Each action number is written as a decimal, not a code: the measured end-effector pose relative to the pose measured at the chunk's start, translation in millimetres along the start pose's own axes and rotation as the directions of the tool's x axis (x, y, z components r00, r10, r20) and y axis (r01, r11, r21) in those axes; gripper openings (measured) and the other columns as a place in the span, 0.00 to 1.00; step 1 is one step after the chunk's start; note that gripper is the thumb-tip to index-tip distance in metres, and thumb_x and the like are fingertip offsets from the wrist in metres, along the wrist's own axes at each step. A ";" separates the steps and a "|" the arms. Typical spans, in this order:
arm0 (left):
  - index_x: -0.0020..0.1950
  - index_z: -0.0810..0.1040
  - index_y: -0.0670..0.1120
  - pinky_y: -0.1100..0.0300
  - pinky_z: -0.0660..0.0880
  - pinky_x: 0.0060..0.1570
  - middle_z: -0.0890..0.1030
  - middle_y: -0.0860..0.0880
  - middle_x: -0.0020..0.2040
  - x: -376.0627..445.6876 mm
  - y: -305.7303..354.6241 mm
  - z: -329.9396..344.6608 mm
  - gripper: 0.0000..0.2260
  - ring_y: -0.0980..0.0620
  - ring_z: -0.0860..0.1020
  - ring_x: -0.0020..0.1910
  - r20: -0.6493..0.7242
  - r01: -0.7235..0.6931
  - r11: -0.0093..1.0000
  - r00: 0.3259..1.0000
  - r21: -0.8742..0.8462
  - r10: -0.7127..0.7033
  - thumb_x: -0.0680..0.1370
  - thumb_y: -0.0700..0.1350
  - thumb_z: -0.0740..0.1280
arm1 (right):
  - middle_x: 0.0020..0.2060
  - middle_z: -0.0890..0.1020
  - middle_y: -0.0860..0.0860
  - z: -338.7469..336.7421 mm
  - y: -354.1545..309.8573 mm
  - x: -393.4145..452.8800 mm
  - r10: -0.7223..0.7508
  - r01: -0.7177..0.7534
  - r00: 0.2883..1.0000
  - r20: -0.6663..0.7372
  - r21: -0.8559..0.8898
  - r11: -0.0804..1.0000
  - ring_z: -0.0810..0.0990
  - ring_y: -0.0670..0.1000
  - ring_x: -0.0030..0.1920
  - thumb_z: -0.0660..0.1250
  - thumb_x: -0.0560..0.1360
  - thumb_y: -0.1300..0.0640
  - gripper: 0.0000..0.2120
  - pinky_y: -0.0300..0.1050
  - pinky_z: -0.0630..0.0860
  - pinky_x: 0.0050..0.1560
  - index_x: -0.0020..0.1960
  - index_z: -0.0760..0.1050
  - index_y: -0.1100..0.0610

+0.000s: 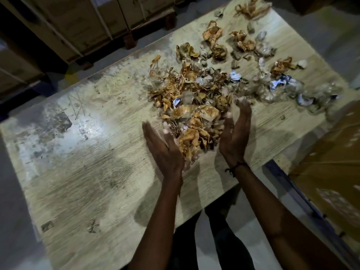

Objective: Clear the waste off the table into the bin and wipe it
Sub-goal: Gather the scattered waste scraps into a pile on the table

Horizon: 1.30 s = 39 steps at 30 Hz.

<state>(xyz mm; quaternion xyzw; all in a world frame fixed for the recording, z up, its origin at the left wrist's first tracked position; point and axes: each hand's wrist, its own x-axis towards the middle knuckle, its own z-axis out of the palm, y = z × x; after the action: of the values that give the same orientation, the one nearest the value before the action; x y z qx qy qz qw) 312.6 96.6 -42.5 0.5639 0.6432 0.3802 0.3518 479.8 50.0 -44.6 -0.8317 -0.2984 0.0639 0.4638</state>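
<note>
A long wooden table (pixel 64 184) with a pale, scuffed and stained top fills most of the head view, running from the near left corner away to the far right corner. Stacked cartons (pixel 81 26) stand on the floor beyond its far left edge, and a brown cardboard box (pixel 329 172) sits just off its right edge. The waste (pixel 191 98), a loose heap of crumpled brown and orange paper, dry leaf-like scraps, bits of clear plastic and a few white-and-blue wrappers, covers the right half of the tabletop; it is thickest near the middle and thins into separate clumps toward the far right corner, while the left half carries only stains and dust. The nearest tongue of the heap reaches toward the near edge and lies directly between the two hands. The left hand (pixel 163 151) stands on edge at the left flank of that tongue, fingers straight and together, palm turned inward to the scraps and apparently touching them, though blur makes the contact hard to judge. The right hand (pixel 234 137) mirrors it on the right flank, fingers extended and loosely spread, palm facing the pile, gripping nothing. A dark thread band (pixel 236 167) circles the right wrist.
</note>
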 end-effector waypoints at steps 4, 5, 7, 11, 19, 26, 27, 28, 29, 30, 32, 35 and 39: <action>0.86 0.53 0.45 0.42 0.53 0.82 0.54 0.49 0.86 -55.8 -25.3 -19.5 0.29 0.52 0.53 0.85 0.001 0.006 0.982 1.000 0.189 -0.006 0.87 0.54 0.54 | 0.83 0.58 0.52 -24.2 27.8 -40.0 0.117 -0.117 0.993 -0.007 -0.068 0.991 0.53 0.50 0.84 0.52 0.86 0.37 0.31 0.56 0.58 0.81 0.82 0.61 0.55; 0.86 0.52 0.46 0.41 0.53 0.82 0.53 0.50 0.87 -65.7 -27.2 -18.3 0.30 0.52 0.52 0.85 0.028 0.003 0.973 1.000 0.229 -0.010 0.86 0.54 0.54 | 0.84 0.57 0.51 -24.4 29.9 -45.4 0.106 -0.105 0.994 0.017 -0.080 0.991 0.52 0.49 0.84 0.52 0.85 0.37 0.32 0.56 0.58 0.81 0.83 0.59 0.55; 0.87 0.49 0.47 0.41 0.53 0.82 0.51 0.50 0.87 -75.6 -22.7 -8.7 0.31 0.52 0.51 0.85 0.070 -0.020 0.962 0.998 0.273 0.001 0.86 0.56 0.53 | 0.84 0.55 0.51 -17.1 25.9 -46.2 0.076 -0.070 0.996 0.051 -0.100 0.992 0.51 0.50 0.84 0.52 0.85 0.37 0.33 0.53 0.56 0.82 0.84 0.56 0.55; 0.86 0.48 0.44 0.45 0.51 0.83 0.46 0.47 0.87 -67.1 1.2 31.0 0.34 0.48 0.48 0.86 0.081 -0.057 0.957 0.996 0.285 0.035 0.86 0.59 0.53 | 0.84 0.54 0.55 1.3 17.8 -29.4 0.086 -0.079 0.996 0.034 -0.159 0.984 0.50 0.53 0.84 0.50 0.85 0.36 0.36 0.50 0.52 0.83 0.84 0.54 0.58; 0.85 0.52 0.40 0.45 0.51 0.83 0.48 0.41 0.86 -3.2 35.2 96.3 0.33 0.43 0.50 0.85 -0.093 -0.021 0.977 0.995 0.214 0.042 0.86 0.56 0.58 | 0.83 0.56 0.58 32.6 6.9 18.9 0.012 -0.008 0.998 0.060 -0.072 0.997 0.54 0.55 0.83 0.52 0.85 0.37 0.36 0.56 0.58 0.81 0.84 0.52 0.59; 0.82 0.62 0.38 0.53 0.55 0.80 0.56 0.39 0.84 10.3 33.2 74.6 0.32 0.50 0.56 0.82 -0.239 -0.166 0.973 0.950 0.159 0.201 0.85 0.58 0.57 | 0.78 0.67 0.57 16.7 18.7 55.9 -0.090 0.089 0.992 -0.089 -0.017 0.996 0.65 0.55 0.78 0.56 0.86 0.43 0.27 0.55 0.69 0.74 0.78 0.68 0.59; 0.81 0.64 0.38 0.56 0.55 0.79 0.58 0.40 0.84 18.7 32.6 69.1 0.31 0.52 0.56 0.81 -0.269 -0.187 0.972 0.938 0.144 0.220 0.84 0.58 0.58 | 0.77 0.68 0.58 13.8 20.8 64.8 -0.088 0.086 0.990 -0.106 -0.023 0.996 0.65 0.56 0.78 0.55 0.86 0.41 0.28 0.55 0.69 0.75 0.77 0.69 0.59; 0.80 0.65 0.38 0.58 0.54 0.79 0.59 0.40 0.83 30.3 32.1 63.5 0.30 0.53 0.57 0.80 -0.303 -0.199 0.972 0.925 0.124 0.229 0.84 0.57 0.59 | 0.77 0.68 0.58 11.4 22.8 74.7 -0.092 0.089 0.989 -0.117 -0.029 0.996 0.65 0.56 0.79 0.55 0.86 0.40 0.29 0.55 0.68 0.76 0.76 0.70 0.60; 0.79 0.66 0.39 0.59 0.54 0.78 0.61 0.40 0.82 44.7 31.3 58.1 0.30 0.51 0.59 0.80 -0.331 -0.210 0.972 0.914 0.105 0.233 0.83 0.57 0.59 | 0.78 0.67 0.58 9.6 25.1 85.2 -0.097 0.093 0.987 -0.127 -0.037 0.995 0.63 0.56 0.80 0.55 0.86 0.40 0.29 0.54 0.67 0.77 0.76 0.70 0.60; 0.79 0.67 0.39 0.59 0.55 0.78 0.64 0.41 0.81 61.5 28.8 53.3 0.30 0.49 0.62 0.80 -0.343 -0.207 0.975 0.913 0.076 0.220 0.83 0.57 0.60 | 0.79 0.66 0.58 7.8 28.2 95.5 -0.097 0.091 0.986 -0.137 -0.051 0.995 0.62 0.55 0.80 0.55 0.85 0.40 0.29 0.53 0.65 0.78 0.76 0.70 0.59; 0.79 0.67 0.42 0.54 0.61 0.78 0.66 0.43 0.81 98.4 22.1 44.9 0.28 0.48 0.64 0.80 -0.303 -0.146 0.988 0.945 -0.041 0.127 0.84 0.57 0.60 | 0.80 0.65 0.58 7.1 34.4 115.3 -0.079 0.070 0.990 -0.119 -0.076 0.995 0.61 0.56 0.80 0.54 0.85 0.37 0.30 0.52 0.62 0.79 0.75 0.71 0.58; 0.79 0.69 0.45 0.56 0.66 0.76 0.66 0.45 0.81 140.4 20.0 34.6 0.27 0.59 0.66 0.76 -0.085 -0.073 0.993 0.994 -0.092 0.066 0.84 0.59 0.57 | 0.77 0.67 0.61 12.7 39.7 132.5 -0.044 0.043 0.999 -0.007 -0.091 0.995 0.64 0.60 0.78 0.51 0.82 0.33 0.36 0.55 0.61 0.79 0.74 0.72 0.61; 0.81 0.68 0.48 0.66 0.69 0.67 0.73 0.48 0.78 146.1 23.4 42.3 0.29 0.65 0.73 0.67 0.181 -0.135 0.991 0.974 -0.021 0.137 0.85 0.63 0.55 | 0.80 0.65 0.58 25.1 31.1 122.4 -0.092 0.101 0.985 0.145 -0.057 0.993 0.60 0.55 0.80 0.50 0.82 0.34 0.37 0.45 0.55 0.80 0.77 0.70 0.60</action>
<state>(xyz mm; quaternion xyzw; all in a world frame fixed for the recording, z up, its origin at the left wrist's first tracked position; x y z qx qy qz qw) 343.6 247.4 -44.9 0.6376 0.5664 0.3530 0.3848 583.4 124.3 -63.0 -0.8241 -0.3726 0.0908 0.4170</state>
